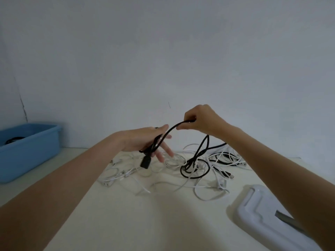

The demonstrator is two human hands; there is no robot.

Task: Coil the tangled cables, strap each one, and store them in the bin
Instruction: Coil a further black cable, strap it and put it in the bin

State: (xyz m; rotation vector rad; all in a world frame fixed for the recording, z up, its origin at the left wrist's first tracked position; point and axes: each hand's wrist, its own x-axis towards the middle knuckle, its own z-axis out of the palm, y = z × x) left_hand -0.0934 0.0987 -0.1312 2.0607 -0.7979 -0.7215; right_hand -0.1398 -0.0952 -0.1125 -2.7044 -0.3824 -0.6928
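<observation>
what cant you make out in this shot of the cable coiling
- Blue bin, head view: its left part is cut off by the frame edge, and its near wall hides most of the inside; only a dark loop shows.
- White object at lower right: the right forearm covers part of it, so what it is stays unclear.
- Pile of white cables: too thin and tangled to count.
- Black cable: its far end is lost in the pile.

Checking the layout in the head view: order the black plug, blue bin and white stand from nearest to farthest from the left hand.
1. black plug, hanging just below the left hand.
2. blue bin, far left.
3. white stand, lower right, roughly as far; too close to call.
</observation>
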